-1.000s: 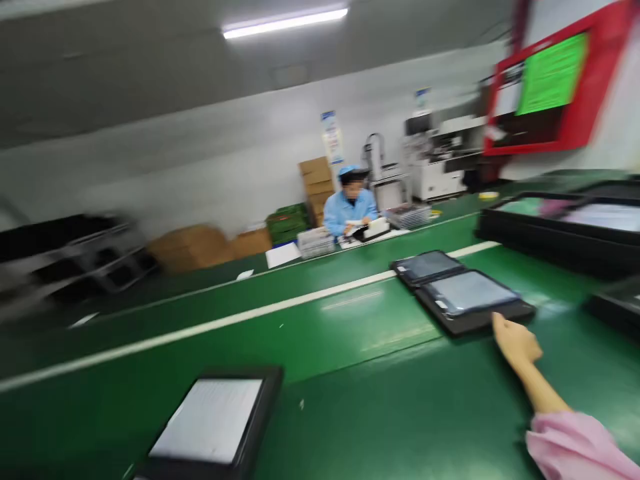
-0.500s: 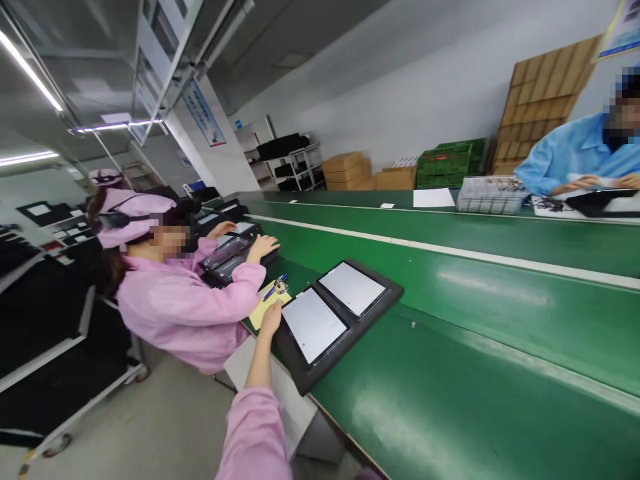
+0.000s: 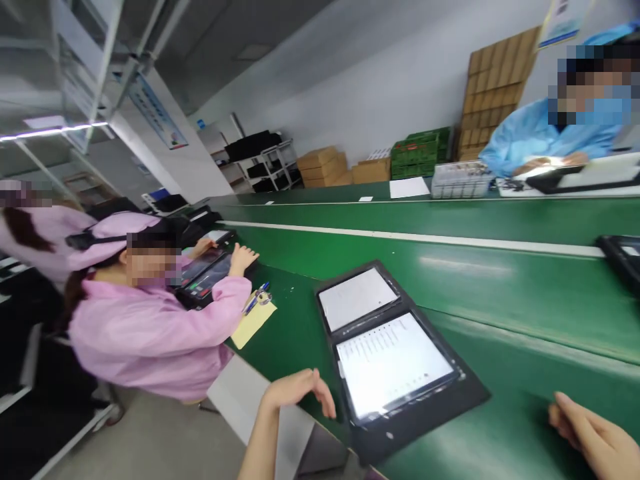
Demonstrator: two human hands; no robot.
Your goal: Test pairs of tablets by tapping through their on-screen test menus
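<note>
Since last frame: black tray (image 3: 410, 437) has rotated on the green bench (image 3: 505, 313), now runs upper L to lower R in view. L hand (image 3: 300, 390) was at tray edge, now off it. R hand (image 3: 595, 430) has come into view.

Tray = flat, dark, 2 tablets side by side, both screens lit. Near tablet (image 3: 395, 363): bright white, rows of small txt/icons, more small marks along lower part, dark bezel, shiny film-like glints at rim, white tab on L edge, small dark round spot near lower R. Far tablet (image 3: 357, 299): greyer white, mostly plain, similar small spot near its R end. Wide bare tray strip nearest wearer, small pale mark on it.

L hand: just beside tray's L edge, wrist bent, fingers loosely curled down, not pinching anything. R hand: well apart from tray on its R, partly cut by frame, fingers bent, thumb up; can't tell if tips are pressed together.

Nearby: yellow paper (image 3: 254, 325) w/ blue pen (image 3: 256, 299) on bench L of tray. Person in pink (image 3: 155, 327) beyond it, hands at 2nd tray w/ darker tablets. Person in blue (image 3: 530, 137) across bench, upper R.
</note>
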